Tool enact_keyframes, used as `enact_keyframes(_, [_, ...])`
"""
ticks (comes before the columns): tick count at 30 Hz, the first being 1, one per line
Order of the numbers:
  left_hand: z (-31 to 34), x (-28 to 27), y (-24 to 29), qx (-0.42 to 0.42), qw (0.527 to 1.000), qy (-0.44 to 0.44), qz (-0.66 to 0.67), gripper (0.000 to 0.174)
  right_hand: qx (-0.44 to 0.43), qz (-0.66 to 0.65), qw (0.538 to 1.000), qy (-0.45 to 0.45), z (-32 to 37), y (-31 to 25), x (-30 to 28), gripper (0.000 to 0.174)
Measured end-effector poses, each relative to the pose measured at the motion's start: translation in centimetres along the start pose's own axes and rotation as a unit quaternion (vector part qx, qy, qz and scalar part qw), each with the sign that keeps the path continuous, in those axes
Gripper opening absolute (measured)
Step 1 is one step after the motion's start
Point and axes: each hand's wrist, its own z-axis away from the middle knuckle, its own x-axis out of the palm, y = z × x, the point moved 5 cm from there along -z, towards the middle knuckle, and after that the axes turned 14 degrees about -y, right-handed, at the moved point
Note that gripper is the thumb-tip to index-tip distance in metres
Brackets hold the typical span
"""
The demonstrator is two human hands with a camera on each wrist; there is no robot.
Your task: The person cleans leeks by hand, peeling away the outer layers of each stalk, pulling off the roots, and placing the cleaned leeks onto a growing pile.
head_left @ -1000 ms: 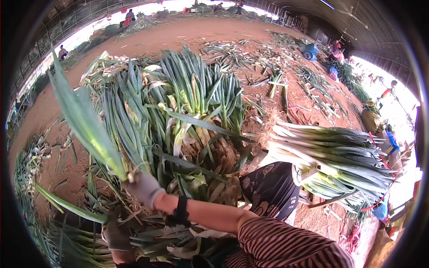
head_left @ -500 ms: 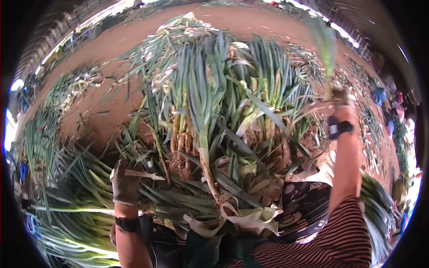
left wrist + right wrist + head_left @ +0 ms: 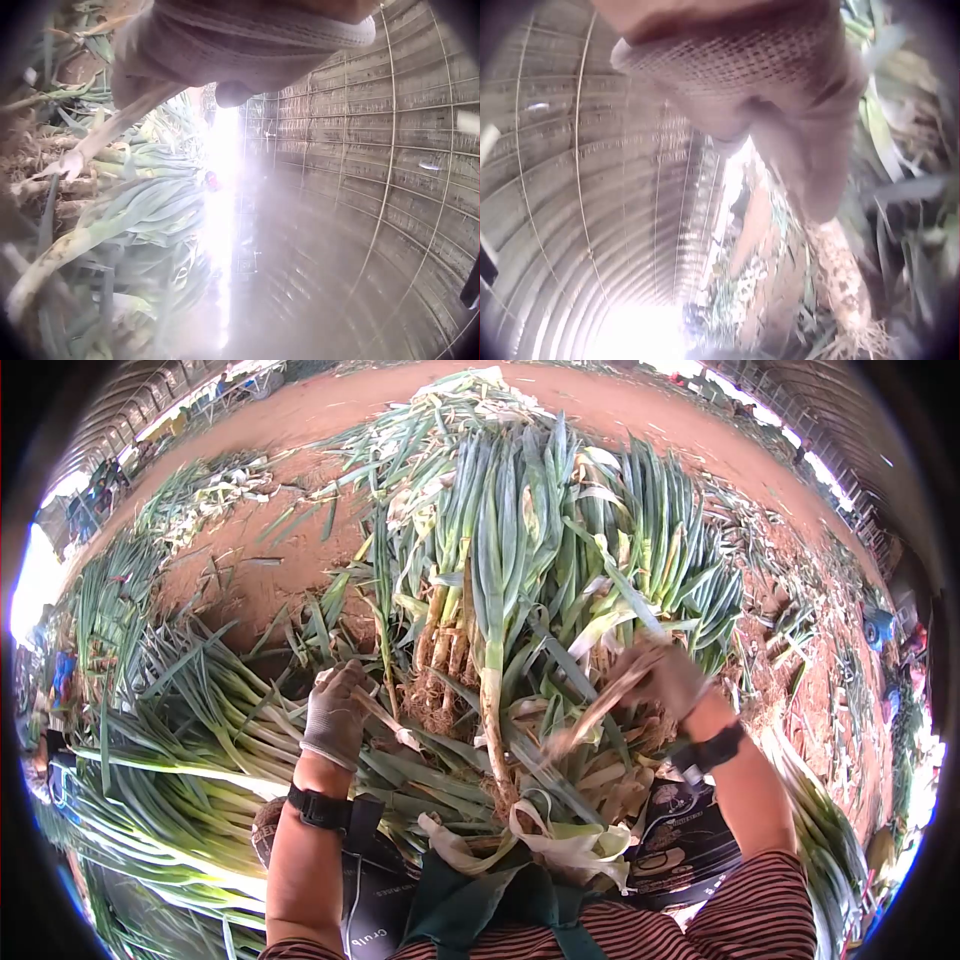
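While the left hand (image 3: 338,710) pinches a pale strip (image 3: 385,722), the right hand (image 3: 665,682) grips a rooted stalk (image 3: 602,710) near the leafy leeks (image 3: 510,540).

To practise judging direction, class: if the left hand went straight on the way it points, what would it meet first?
The left hand would probably meet the loose green leek leaves just beyond it first; the depth is unclear.

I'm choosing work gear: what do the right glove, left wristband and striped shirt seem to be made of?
The right glove looks like matte knitted fabric, given its meshlike texture. The left wristband, dull, black, strap-like, could be rubber or webbing. The striped shirt seems matte cloth, by its drape.
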Motion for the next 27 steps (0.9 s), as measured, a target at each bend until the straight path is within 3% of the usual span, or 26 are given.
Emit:
enact_keyframes(1, [0.2, -0.8, 0.4, 0.030, 0.997, -0.006, -0.071, 0.019, -0.052, 0.144, 0.987, 0.053, 0.3, 1.0, -4.5, 0.018])
enact_keyframes(2, [0.4, -1.3, 0.8, 0.059, 0.988, -0.012, -0.141, 0.019, -0.088, 0.288, 0.945, 0.128, 0.8, 2.0, -8.9, 0.016])
enact_keyframes(4, [1.1, -1.2, 1.5, 0.012, 0.996, 0.036, -0.082, 0.022, -0.015, 0.358, 0.890, 0.282, 3.7, 5.1, -19.8, 0.018])
enact_keyframes(5, [1.8, -0.4, 2.4, 0.033, 0.992, 0.046, -0.114, 0.023, 0.055, 0.346, 0.872, 0.342, 5.9, 6.7, -24.9, 0.019])
enact_keyframes(7, [2.7, 0.4, 3.4, 0.033, 0.993, 0.068, -0.093, 0.017, 0.183, 0.331, 0.838, 0.392, 9.3, 7.6, -29.8, 0.021])
enact_keyframes(9, [2.9, 0.5, 3.7, 0.046, 0.991, 0.093, -0.082, 0.011, 0.247, 0.479, 0.777, 0.324, 8.7, 7.6, -30.1, 0.023])
enact_keyframes(10, [3.0, 0.5, 3.7, 0.049, 0.990, 0.105, -0.079, 0.009, 0.224, 0.617, 0.719, 0.227, 6.4, 6.8, -27.6, 0.024])
enact_keyframes(11, [2.9, 1.0, 3.8, 0.057, 0.989, 0.092, -0.099, 0.008, 0.155, 0.677, 0.702, 0.157, 3.6, 5.7, -23.4, 0.025])
enact_keyframes(12, [2.7, 1.6, 4.0, 0.067, 0.987, 0.079, -0.119, 0.009, 0.085, 0.641, 0.756, 0.105, 0.8, 4.6, -18.7, 0.026])
enact_keyframes(13, [2.8, 1.9, 4.2, 0.078, 0.985, 0.068, -0.141, 0.010, 0.015, 0.377, 0.923, 0.071, -1.1, 3.2, -12.6, 0.026])
enact_keyframes(14, [2.4, 1.2, 4.0, 0.140, 0.965, 0.032, -0.220, 0.012, -0.052, 0.072, 0.995, 0.046, -3.1, 1.6, -6.3, 0.027])
enact_keyframes(15, [1.9, 1.4, 3.6, 0.101, 0.981, 0.091, -0.136, 0.015, -0.051, 0.057, 0.996, -0.050, -7.3, 4.0, -2.0, 0.025])
enact_keyframes(18, [2.0, 3.1, 3.7, 0.096, 0.980, 0.107, -0.136, 0.020, 0.090, -0.070, 0.971, -0.211, -14.3, 7.7, 13.0, 0.037])
enact_keyframes(19, [1.9, 3.3, 3.7, 0.088, 0.983, 0.113, -0.119, 0.021, 0.160, -0.086, 0.973, -0.142, -15.8, 9.5, 17.0, 0.044])
enact_keyframes(21, [1.5, 2.7, 3.8, 0.076, 0.985, 0.057, -0.141, 0.017, 0.210, -0.044, 0.967, -0.135, -16.3, 9.9, 21.2, 0.051])
enact_keyframes(23, [1.9, 3.6, 4.3, 0.022, 0.992, 0.062, -0.109, 0.014, 0.165, -0.146, 0.960, -0.175, -17.8, 11.6, 22.6, 0.045])
enact_keyframes(26, [2.4, 3.5, 4.5, 0.017, 0.989, 0.055, -0.133, 0.018, 0.052, -0.030, 0.997, -0.049, -14.6, 8.1, 20.6, 0.044])
enact_keyframes(27, [2.6, 3.7, 4.4, 0.013, 0.989, 0.046, -0.137, 0.020, 0.042, -0.098, 0.994, 0.003, -12.3, 5.5, 20.1, 0.037])
